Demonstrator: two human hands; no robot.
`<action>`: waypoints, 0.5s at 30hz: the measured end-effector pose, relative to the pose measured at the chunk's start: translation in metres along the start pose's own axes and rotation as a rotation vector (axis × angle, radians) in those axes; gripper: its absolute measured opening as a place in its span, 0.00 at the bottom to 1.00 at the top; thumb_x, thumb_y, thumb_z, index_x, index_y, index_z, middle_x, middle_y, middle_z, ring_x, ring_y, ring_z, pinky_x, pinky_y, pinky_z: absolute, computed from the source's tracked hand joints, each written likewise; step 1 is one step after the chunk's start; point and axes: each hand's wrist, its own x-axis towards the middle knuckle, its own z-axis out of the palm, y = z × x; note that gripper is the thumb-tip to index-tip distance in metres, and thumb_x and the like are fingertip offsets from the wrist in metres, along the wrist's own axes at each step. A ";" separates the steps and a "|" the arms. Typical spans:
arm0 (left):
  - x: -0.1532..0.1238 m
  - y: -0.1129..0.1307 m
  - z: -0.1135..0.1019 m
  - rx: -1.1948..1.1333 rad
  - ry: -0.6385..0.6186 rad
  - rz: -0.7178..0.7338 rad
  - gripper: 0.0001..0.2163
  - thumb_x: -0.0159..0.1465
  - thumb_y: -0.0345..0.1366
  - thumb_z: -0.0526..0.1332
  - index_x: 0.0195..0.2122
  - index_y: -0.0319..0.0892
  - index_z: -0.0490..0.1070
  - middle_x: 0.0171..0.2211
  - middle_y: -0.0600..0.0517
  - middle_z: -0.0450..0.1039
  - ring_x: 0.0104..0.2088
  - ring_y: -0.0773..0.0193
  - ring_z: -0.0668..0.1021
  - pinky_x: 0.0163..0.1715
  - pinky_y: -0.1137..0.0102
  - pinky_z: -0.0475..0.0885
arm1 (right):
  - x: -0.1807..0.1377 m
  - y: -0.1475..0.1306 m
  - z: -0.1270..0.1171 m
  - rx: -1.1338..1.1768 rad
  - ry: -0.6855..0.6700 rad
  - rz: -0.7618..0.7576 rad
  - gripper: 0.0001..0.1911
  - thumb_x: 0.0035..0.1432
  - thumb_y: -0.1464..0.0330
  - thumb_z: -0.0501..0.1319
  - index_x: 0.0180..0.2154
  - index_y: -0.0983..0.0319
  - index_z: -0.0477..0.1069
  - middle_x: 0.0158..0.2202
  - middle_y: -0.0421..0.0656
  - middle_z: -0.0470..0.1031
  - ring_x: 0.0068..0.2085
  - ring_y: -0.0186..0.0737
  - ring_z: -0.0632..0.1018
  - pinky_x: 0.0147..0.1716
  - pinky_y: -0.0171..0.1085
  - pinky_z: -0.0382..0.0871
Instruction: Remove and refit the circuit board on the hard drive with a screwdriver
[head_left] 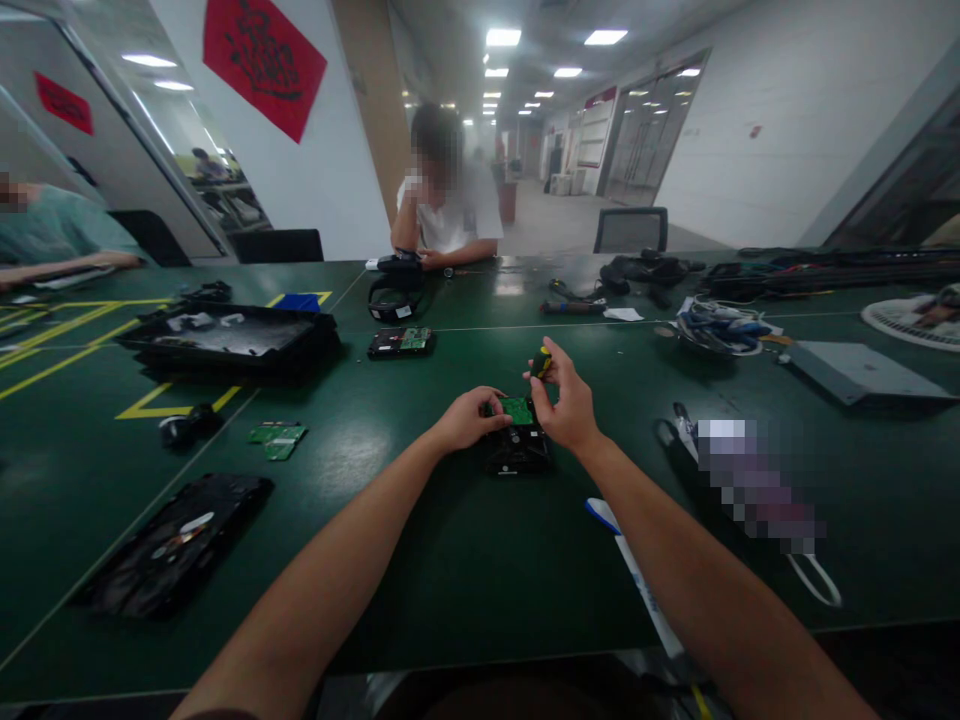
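Note:
A black hard drive (517,447) with a green circuit board (517,408) on top lies on the green table (420,540) in front of me. My left hand (469,418) grips the drive's left edge, fingers curled round it. My right hand (566,400) is closed on a small screwdriver with a yellow and black handle (541,362), held upright over the board's right side.
A second hard drive (401,342) lies further back. A black tray (229,340) and a flat black panel (176,545) sit to the left, with loose green boards (277,438). Cables (716,325) and a grey plate (855,368) lie right. People sit across and at the far left.

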 end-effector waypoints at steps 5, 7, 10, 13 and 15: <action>0.000 0.001 -0.001 0.003 -0.009 0.008 0.09 0.63 0.39 0.71 0.34 0.41 0.75 0.56 0.45 0.75 0.41 0.60 0.77 0.44 0.65 0.71 | 0.001 0.001 0.000 -0.033 0.015 0.011 0.36 0.69 0.66 0.59 0.73 0.51 0.49 0.62 0.49 0.73 0.49 0.49 0.83 0.52 0.52 0.81; 0.000 0.001 0.000 0.001 -0.006 0.013 0.08 0.63 0.39 0.71 0.34 0.41 0.75 0.56 0.45 0.75 0.42 0.60 0.77 0.44 0.65 0.71 | 0.001 0.001 0.000 -0.068 0.035 0.016 0.36 0.68 0.65 0.60 0.72 0.50 0.51 0.62 0.49 0.73 0.47 0.49 0.83 0.50 0.53 0.82; 0.000 0.000 0.000 0.003 -0.004 0.017 0.08 0.63 0.39 0.71 0.34 0.41 0.76 0.55 0.46 0.75 0.41 0.61 0.77 0.44 0.65 0.71 | 0.002 0.001 0.000 -0.090 0.050 0.018 0.35 0.68 0.64 0.61 0.72 0.49 0.52 0.61 0.48 0.73 0.45 0.48 0.83 0.48 0.53 0.83; 0.000 -0.002 0.000 0.005 -0.008 0.006 0.09 0.62 0.39 0.71 0.34 0.41 0.75 0.56 0.46 0.75 0.39 0.62 0.76 0.42 0.66 0.71 | 0.002 0.000 0.000 -0.082 0.046 0.007 0.36 0.67 0.65 0.61 0.72 0.50 0.52 0.58 0.48 0.75 0.43 0.47 0.82 0.47 0.52 0.83; 0.000 -0.001 0.000 0.004 -0.008 0.004 0.09 0.62 0.40 0.71 0.34 0.41 0.75 0.56 0.46 0.75 0.37 0.63 0.76 0.41 0.66 0.71 | 0.002 -0.001 0.000 -0.072 0.036 -0.003 0.36 0.67 0.66 0.61 0.72 0.50 0.52 0.56 0.48 0.75 0.43 0.47 0.82 0.47 0.52 0.83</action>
